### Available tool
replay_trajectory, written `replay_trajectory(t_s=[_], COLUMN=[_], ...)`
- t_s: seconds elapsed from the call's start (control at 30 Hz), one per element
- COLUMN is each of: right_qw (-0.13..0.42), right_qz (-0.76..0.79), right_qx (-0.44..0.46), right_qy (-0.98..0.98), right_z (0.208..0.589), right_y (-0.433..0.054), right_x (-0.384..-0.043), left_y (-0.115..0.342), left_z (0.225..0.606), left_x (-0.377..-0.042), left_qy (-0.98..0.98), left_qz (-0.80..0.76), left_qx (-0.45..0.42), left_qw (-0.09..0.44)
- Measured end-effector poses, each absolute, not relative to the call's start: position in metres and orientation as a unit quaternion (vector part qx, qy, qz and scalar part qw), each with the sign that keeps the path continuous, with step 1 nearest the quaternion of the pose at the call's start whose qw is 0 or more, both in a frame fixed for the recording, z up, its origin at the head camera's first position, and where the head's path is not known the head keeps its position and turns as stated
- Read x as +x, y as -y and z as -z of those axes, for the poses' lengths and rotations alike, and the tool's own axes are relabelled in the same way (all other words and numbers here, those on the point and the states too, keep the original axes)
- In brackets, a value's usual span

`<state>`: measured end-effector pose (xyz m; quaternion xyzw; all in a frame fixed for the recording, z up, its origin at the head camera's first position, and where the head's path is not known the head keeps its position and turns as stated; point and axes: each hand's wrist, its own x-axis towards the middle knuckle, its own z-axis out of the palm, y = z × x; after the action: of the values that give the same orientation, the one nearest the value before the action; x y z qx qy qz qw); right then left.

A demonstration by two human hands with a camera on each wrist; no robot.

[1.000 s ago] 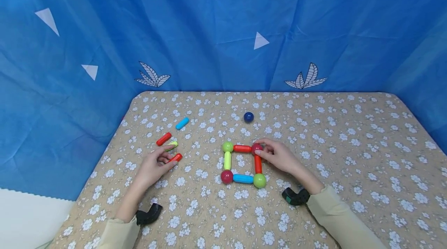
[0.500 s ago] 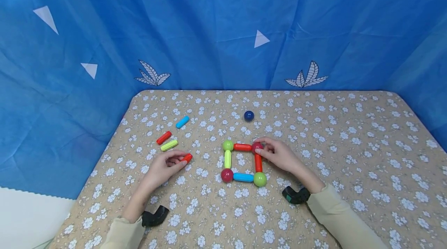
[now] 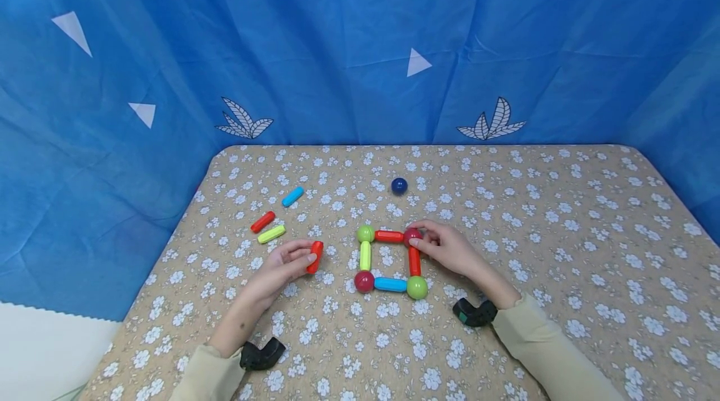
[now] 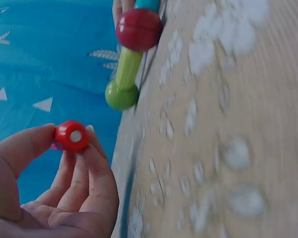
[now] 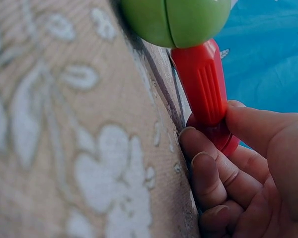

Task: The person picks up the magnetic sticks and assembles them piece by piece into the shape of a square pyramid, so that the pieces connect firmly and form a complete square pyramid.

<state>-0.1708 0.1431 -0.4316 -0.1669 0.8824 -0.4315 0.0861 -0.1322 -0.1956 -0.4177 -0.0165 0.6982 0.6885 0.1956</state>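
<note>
My left hand (image 3: 284, 270) pinches a red magnetic rod (image 3: 315, 257) between thumb and fingers; its round end with a pale disc faces the left wrist view. To its right lies a square of rods and balls. My right hand (image 3: 452, 253) holds the red ball (image 3: 412, 237) at the square's far right corner. Green balls (image 3: 417, 287) mark two opposite corners, and a second red ball (image 3: 364, 281) sits at the near left. Two red rods (image 3: 389, 236), a yellow-green rod (image 3: 365, 256) and a blue rod (image 3: 390, 284) join them.
Left of the square lie a loose red rod (image 3: 262, 222), a yellow-green rod (image 3: 272, 234) and a blue rod (image 3: 292, 196). A dark blue ball (image 3: 399, 186) rests beyond the square. A blue curtain (image 3: 349, 45) hangs behind the flowered tablecloth (image 3: 534, 232).
My left hand has carried the red rod rightward, away from the loose rods toward the square, and turned it more upright. My right hand stays on the far right red ball.
</note>
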Motion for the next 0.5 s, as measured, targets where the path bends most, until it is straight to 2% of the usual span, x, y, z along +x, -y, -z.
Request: replay_trajectory(t_s=[0.2,0.5], right_qw=[0.089,0.087], right_qz=[0.437,0.437], right_qx=[-0.163,-0.169], right_qy=[-0.880,-0.879], right_z=[0.432,0.430], right_y=[-0.144,-0.142], right_x=[-0.171,-0.171], left_y=[0.173,0.141], left_z=[0.410,0.412], left_x=[-0.134,-0.137], left_qy=[-0.664,-0.627], left_qz=[-0.713,-0.740], left_qx=[0.027,0.105], left_qw=[0.224,0.218])
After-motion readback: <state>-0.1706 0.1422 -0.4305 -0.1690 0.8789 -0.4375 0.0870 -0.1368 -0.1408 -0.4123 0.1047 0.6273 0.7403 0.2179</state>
